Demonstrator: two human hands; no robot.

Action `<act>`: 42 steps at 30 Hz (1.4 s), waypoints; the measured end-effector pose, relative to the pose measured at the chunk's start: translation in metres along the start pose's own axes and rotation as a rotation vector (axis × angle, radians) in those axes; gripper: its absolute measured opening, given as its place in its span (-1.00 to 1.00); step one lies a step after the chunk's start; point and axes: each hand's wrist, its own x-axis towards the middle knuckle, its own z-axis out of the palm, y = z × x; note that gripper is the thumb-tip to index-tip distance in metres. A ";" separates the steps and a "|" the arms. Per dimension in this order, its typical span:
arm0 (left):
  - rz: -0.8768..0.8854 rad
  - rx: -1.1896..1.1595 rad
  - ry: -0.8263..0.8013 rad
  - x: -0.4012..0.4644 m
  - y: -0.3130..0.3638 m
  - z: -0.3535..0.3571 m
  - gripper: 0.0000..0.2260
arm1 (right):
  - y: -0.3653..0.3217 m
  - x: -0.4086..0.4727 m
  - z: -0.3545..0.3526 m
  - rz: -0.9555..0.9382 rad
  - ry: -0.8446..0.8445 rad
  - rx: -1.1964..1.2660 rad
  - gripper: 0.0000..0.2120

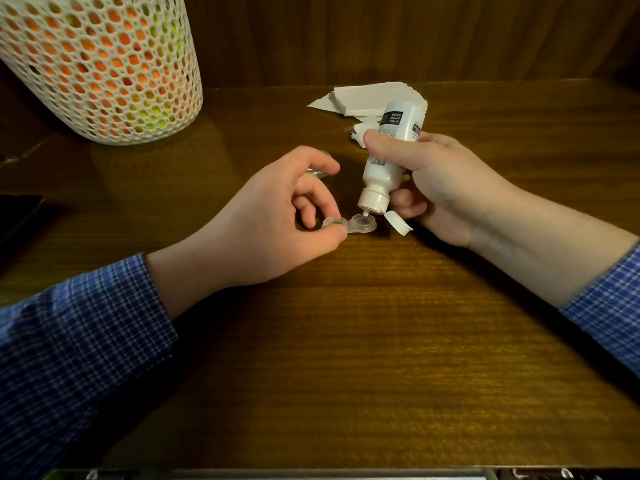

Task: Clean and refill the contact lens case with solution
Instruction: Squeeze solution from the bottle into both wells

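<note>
Wooden desk [346,341]; lens case [349,224] in left grip [277,216]

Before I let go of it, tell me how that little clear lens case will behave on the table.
The lens case looks thin, clear and small, so probably very light; a nudge from the bottle tip could slide it on the glossy table. It lies flat and low, so tipping seems unlikely, though spilling is possible.

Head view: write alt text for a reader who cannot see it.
The right hand tips a white solution bottle nozzle-down over a clear contact lens case, steadied by the left hand on a wooden table.
</note>
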 end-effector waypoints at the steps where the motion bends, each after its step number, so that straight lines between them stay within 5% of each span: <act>1: -0.001 -0.001 0.000 0.000 0.000 0.000 -0.42 | 0.000 0.000 0.000 0.002 -0.002 0.006 -0.73; 27: 0.014 -0.002 0.008 0.000 -0.001 0.001 -0.42 | 0.003 0.001 0.001 -0.025 0.032 -0.068 -0.53; 42: 0.028 0.012 -0.001 0.000 -0.001 0.001 -0.40 | -0.001 -0.001 -0.001 0.004 0.014 -0.014 -0.74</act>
